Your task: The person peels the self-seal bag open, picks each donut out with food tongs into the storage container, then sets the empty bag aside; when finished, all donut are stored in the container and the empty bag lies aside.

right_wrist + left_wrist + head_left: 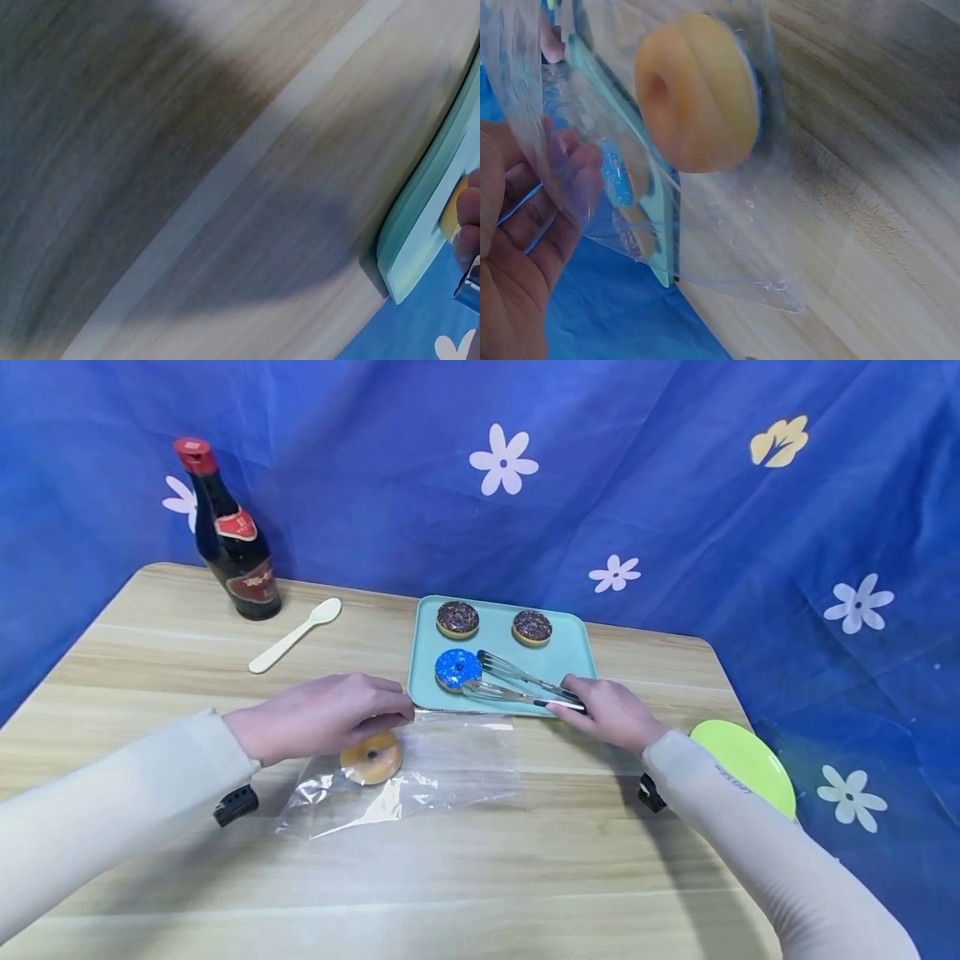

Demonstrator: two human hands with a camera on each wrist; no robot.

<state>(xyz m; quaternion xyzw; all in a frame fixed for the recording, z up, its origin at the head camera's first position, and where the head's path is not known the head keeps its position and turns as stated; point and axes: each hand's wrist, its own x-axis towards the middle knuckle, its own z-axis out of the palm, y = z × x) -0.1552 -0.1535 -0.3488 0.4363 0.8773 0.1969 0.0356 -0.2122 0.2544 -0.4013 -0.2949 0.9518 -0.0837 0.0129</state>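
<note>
My left hand (pixel 341 714) holds a clear plastic bag (pixel 457 768) by its edge, and the fingers show through the film in the left wrist view. Inside the bag is a donut (pixel 697 97), its plain tan side showing. My right hand (pixel 611 710) grips metal tongs (pixel 517 672) by the dark handle end. Their two arms are spread, with the tips right at the right side of a blue-iced donut (pixel 456 669). That donut lies on a mint-green tray (pixel 487 610), in front of two chocolate sprinkled donuts (pixel 457 619).
A dark bottle (pixel 240 560) with a red cap stands at the back left, near a cream spoon (pixel 296 635). On the right, a lime-green plate (pixel 742 760) sits partly behind the right sleeve. A blue flowered cloth (pixel 375 460) hangs along the table's back edge.
</note>
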